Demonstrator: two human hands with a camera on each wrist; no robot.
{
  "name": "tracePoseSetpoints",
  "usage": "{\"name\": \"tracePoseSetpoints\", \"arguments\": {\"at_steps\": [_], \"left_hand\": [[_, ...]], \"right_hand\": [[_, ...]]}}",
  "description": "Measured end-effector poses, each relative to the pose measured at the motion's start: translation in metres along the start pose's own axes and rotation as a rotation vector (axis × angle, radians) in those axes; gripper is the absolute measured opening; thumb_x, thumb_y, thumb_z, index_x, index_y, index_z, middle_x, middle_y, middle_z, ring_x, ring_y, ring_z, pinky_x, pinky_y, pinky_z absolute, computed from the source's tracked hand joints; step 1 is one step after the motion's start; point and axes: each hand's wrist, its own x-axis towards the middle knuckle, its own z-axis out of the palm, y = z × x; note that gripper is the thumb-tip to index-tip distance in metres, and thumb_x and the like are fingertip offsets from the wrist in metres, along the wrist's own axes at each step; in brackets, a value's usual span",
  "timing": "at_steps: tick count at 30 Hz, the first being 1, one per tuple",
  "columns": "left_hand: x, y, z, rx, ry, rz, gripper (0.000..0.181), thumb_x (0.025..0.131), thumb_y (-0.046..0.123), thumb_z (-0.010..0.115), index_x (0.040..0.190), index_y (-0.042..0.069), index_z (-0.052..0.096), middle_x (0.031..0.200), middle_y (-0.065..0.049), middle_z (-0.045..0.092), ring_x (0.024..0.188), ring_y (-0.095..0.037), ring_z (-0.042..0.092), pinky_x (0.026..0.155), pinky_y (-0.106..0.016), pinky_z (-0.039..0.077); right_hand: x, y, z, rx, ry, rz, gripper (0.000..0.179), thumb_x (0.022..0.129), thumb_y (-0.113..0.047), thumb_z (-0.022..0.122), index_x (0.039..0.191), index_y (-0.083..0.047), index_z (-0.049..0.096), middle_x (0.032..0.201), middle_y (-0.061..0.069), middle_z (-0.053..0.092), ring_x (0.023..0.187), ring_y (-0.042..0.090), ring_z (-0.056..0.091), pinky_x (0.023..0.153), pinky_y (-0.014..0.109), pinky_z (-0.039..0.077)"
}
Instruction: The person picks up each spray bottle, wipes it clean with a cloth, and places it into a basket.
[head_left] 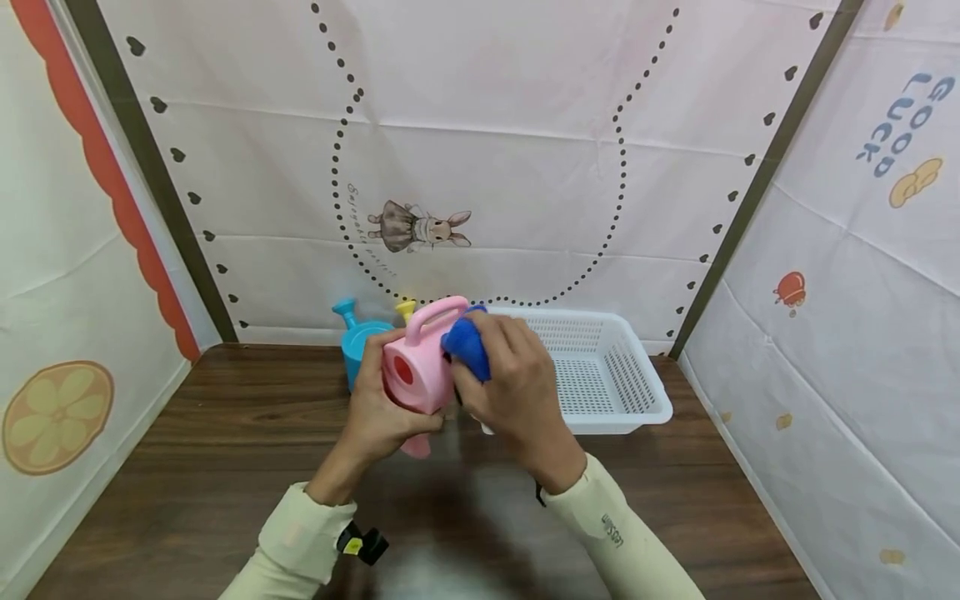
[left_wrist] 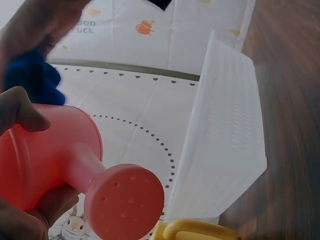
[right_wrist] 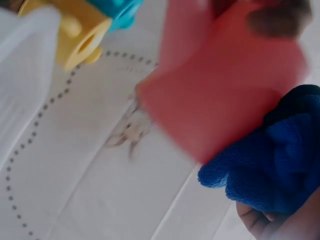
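Note:
A pink toy watering can (head_left: 424, 367) is held up above the table by my left hand (head_left: 382, 412), thumb and fingers around its body. In the left wrist view its round sprinkler head (left_wrist: 125, 202) with small holes faces the camera. My right hand (head_left: 517, 383) grips a bunched blue cloth (head_left: 468, 346) against the can's side. The right wrist view shows the cloth (right_wrist: 270, 155) touching the pink body (right_wrist: 225, 95), which is blurred there. Part of the can is hidden behind the left hand's fingers.
A blue watering can (head_left: 363, 337) stands behind the left hand. A yellow watering can (right_wrist: 82, 35) is mostly hidden behind the pink one in the head view. The white plastic basket (head_left: 648, 392) sits at the back right of the wooden table (head_left: 247, 450), before a printed cloth wall (head_left: 487, 183).

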Motion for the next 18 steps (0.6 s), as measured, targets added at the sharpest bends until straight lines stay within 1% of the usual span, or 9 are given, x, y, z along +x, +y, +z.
{"name": "tracePoseSetpoints", "arguments": {"at_steps": [5, 7, 8, 11, 14, 16, 18], "left_hand": [[-0.001, 0.004, 0.000, 0.007, -0.002, 0.001, 0.109, 0.065, -0.006, 0.097, 0.157, 0.002, 0.040, 0.152, -0.020, 0.055, 0.133, -0.027, 0.056, 0.095, -0.023, 0.062], [-0.001, 0.004, 0.001, 0.004, -0.001, -0.008, 0.109, 0.064, -0.006, 0.097, 0.156, 0.002, 0.040, 0.151, -0.020, 0.056, 0.133, -0.028, 0.056, 0.093, -0.024, 0.063], [-0.002, 0.003, 0.002, 0.002, -0.001, -0.015, 0.109, 0.064, -0.006, 0.097, 0.156, 0.002, 0.040, 0.151, -0.021, 0.056, 0.132, -0.028, 0.056, 0.093, -0.025, 0.063], [-0.002, 0.002, 0.003, -0.001, 0.005, -0.043, 0.108, 0.063, -0.006, 0.097, 0.155, 0.003, 0.041, 0.146, -0.019, 0.058, 0.127, -0.028, 0.059, 0.091, -0.026, 0.063], [-0.001, 0.000, 0.005, -0.016, 0.018, -0.057, 0.104, 0.065, -0.006, 0.096, 0.153, 0.001, 0.041, 0.142, -0.019, 0.060, 0.123, -0.025, 0.061, 0.092, -0.026, 0.062], [-0.001, -0.002, 0.006, -0.026, 0.027, -0.057, 0.101, 0.067, -0.007, 0.095, 0.151, -0.002, 0.040, 0.143, -0.020, 0.059, 0.125, -0.021, 0.062, 0.095, -0.023, 0.061], [-0.001, -0.003, 0.006, -0.035, 0.036, -0.042, 0.097, 0.070, -0.008, 0.093, 0.150, -0.005, 0.040, 0.147, -0.022, 0.058, 0.128, -0.017, 0.061, 0.099, -0.021, 0.060]], "right_hand": [[0.003, 0.020, 0.001, 0.013, -0.005, 0.130, 0.042, 0.097, -0.016, 0.081, 0.134, -0.001, 0.071, 0.122, 0.020, 0.078, 0.106, 0.036, 0.075, 0.095, 0.053, 0.070], [0.001, 0.023, 0.001, 0.023, -0.012, 0.148, 0.042, 0.097, -0.016, 0.082, 0.135, -0.001, 0.071, 0.123, 0.021, 0.078, 0.107, 0.036, 0.075, 0.096, 0.054, 0.070], [0.000, 0.022, 0.001, 0.026, -0.011, 0.144, 0.042, 0.096, -0.016, 0.082, 0.135, -0.001, 0.072, 0.122, 0.021, 0.078, 0.106, 0.036, 0.075, 0.094, 0.053, 0.070], [-0.004, 0.014, 0.003, 0.032, -0.005, 0.088, 0.043, 0.095, -0.016, 0.083, 0.133, -0.001, 0.071, 0.120, 0.019, 0.078, 0.104, 0.034, 0.075, 0.093, 0.050, 0.070], [-0.008, -0.001, 0.005, 0.025, 0.006, -0.012, 0.044, 0.093, -0.017, 0.085, 0.131, -0.001, 0.071, 0.118, 0.017, 0.079, 0.102, 0.032, 0.075, 0.093, 0.045, 0.070], [-0.010, -0.011, 0.005, 0.010, 0.005, -0.076, 0.047, 0.091, -0.019, 0.086, 0.131, -0.001, 0.071, 0.119, 0.015, 0.080, 0.102, 0.029, 0.076, 0.094, 0.042, 0.069], [-0.011, -0.020, 0.004, -0.012, 0.002, -0.118, 0.048, 0.089, -0.020, 0.087, 0.131, -0.001, 0.071, 0.119, 0.013, 0.080, 0.101, 0.026, 0.075, 0.092, 0.039, 0.068]]}}
